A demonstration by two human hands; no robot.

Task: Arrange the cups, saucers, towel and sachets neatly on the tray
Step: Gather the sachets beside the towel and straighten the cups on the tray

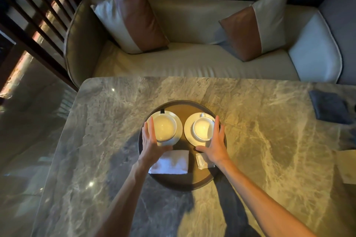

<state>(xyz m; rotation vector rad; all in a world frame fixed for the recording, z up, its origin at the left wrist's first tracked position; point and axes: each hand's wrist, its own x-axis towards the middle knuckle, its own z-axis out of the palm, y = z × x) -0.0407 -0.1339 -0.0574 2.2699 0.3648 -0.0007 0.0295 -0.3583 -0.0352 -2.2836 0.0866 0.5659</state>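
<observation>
We are cupping open, empty left hand [149, 140] and right hand [215, 141] around two cups [165, 127] at frame centre, handles pointing up-frame.

table [250, 113]: grey marble, pale cream veins
tray [185, 183]: round, brown floor, dark rim
cups [165, 127]: white, cream inside under warm light
saucers [189, 131]: white
towel [172, 162]: white, plain
sachets [201, 160]: pale, pattern too small to tell
sofa [192, 63]: cream, dark piping
cushions [133, 17]: two-tone, brown and off-white
cloth [329, 107]: dark blue-grey, at the table's right edge
screen [34, 17]: dark brown wooden slats
</observation>
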